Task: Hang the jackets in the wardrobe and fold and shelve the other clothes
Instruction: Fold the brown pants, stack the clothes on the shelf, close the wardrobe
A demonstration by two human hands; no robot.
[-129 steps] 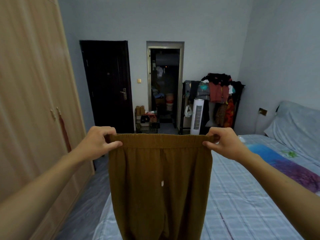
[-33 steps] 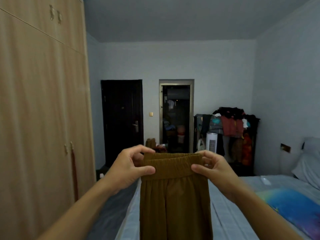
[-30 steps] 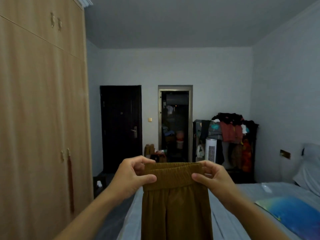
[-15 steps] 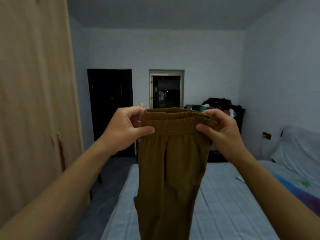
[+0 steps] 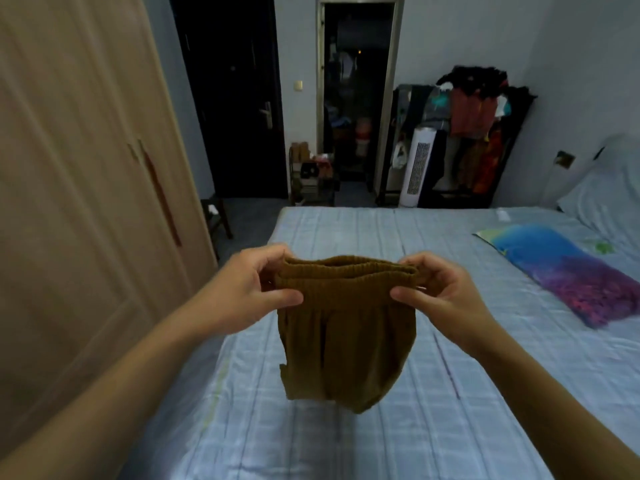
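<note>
Dim, bluish room light (motion-blurred throughout), with wide-angle bending at the edges.

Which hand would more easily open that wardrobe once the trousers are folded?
Probably the left hand: the wardrobe stands on its side, while the right hand is over the bed. Both now grip the brown trousers.

Mustard-brown trousers [image 5: 346, 344] with ribbed elastic waistband, folded lengthwise, hanging upright above a pale blue checked bed [image 5: 346, 441], closed wooden wardrobe [image 5: 79, 188] at left
</note>
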